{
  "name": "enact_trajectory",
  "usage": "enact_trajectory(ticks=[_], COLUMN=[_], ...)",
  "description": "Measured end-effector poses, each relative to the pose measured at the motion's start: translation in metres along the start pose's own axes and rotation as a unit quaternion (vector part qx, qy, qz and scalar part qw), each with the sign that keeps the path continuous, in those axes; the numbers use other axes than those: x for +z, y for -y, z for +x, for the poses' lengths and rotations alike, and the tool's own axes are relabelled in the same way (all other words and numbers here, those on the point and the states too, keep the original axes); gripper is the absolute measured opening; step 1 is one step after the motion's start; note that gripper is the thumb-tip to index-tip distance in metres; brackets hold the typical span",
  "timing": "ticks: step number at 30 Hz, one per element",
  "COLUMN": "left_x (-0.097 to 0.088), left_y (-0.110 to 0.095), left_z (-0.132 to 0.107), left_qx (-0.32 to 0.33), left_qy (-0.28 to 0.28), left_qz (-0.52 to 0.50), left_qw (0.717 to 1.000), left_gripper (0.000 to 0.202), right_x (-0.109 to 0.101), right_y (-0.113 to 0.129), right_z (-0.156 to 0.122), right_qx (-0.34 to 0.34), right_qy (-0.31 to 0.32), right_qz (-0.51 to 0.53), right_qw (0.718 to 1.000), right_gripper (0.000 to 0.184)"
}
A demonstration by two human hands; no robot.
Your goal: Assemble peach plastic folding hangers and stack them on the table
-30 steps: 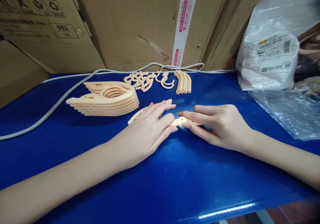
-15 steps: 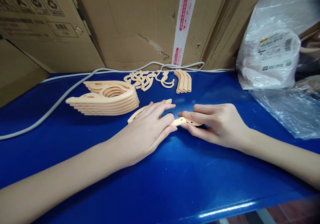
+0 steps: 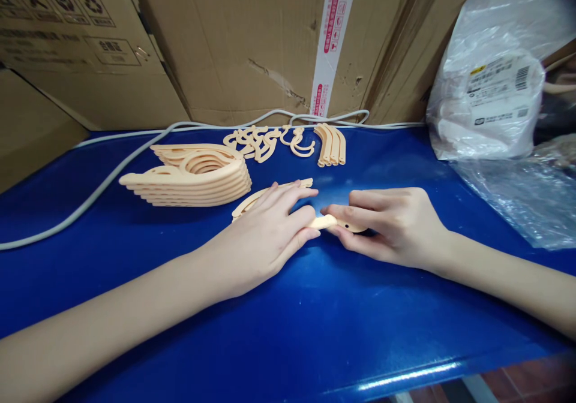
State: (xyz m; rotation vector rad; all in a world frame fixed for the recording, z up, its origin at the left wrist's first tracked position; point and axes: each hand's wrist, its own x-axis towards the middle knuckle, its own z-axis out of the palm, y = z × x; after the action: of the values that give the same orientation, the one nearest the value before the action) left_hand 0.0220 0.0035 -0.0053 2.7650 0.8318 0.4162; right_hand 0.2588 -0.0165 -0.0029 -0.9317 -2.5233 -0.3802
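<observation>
My left hand [image 3: 265,238] lies on a curved peach plastic hanger arm [image 3: 252,199] on the blue table [image 3: 315,331], its fingers pressing the piece down and pinching its end. My right hand [image 3: 391,223] is closed in a pinch on a second small peach hanger piece [image 3: 335,223], which meets the left hand's piece between the two hands. A stack of finished peach hangers [image 3: 193,178] lies just left of my left hand.
Loose peach hooks [image 3: 265,142] and a row of curved arm pieces [image 3: 332,145] lie near the table's back. A grey cable [image 3: 112,172] runs along the back left. Cardboard boxes [image 3: 252,37] stand behind. Plastic bags [image 3: 490,91] sit at the right.
My right hand's fingers have curled in slightly and pushed its piece a little toward the left hand. Otherwise both hands stay in place.
</observation>
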Motion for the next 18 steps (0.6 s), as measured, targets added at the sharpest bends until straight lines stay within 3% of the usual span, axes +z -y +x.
enact_trajectory(ticks=[5, 10, 14, 18], left_x=[-0.004, -0.008, -0.01, -0.008], left_y=[0.002, 0.006, 0.012, 0.019], left_z=[0.0, -0.001, 0.0, 0.0], left_qx=[-0.005, -0.057, -0.087, -0.068], left_qy=[-0.004, -0.033, -0.06, -0.078], left_qz=[-0.044, -0.128, -0.157, -0.163], left_qw=[0.999, 0.99, 0.982, 0.981], left_gripper=[0.032, 0.027, 0.023, 0.028], right_x=[-0.006, -0.016, -0.02, -0.024], right_y=[-0.006, -0.02, -0.027, -0.026], right_z=[0.004, 0.009, 0.01, 0.01], right_qx=[0.007, 0.051, 0.024, 0.01], right_qy=[0.077, 0.163, 0.202, 0.226], right_qz=[0.078, 0.212, 0.254, 0.284], right_qw=[0.994, 0.962, 0.946, 0.932], right_gripper=[0.025, 0.018, 0.008, 0.014])
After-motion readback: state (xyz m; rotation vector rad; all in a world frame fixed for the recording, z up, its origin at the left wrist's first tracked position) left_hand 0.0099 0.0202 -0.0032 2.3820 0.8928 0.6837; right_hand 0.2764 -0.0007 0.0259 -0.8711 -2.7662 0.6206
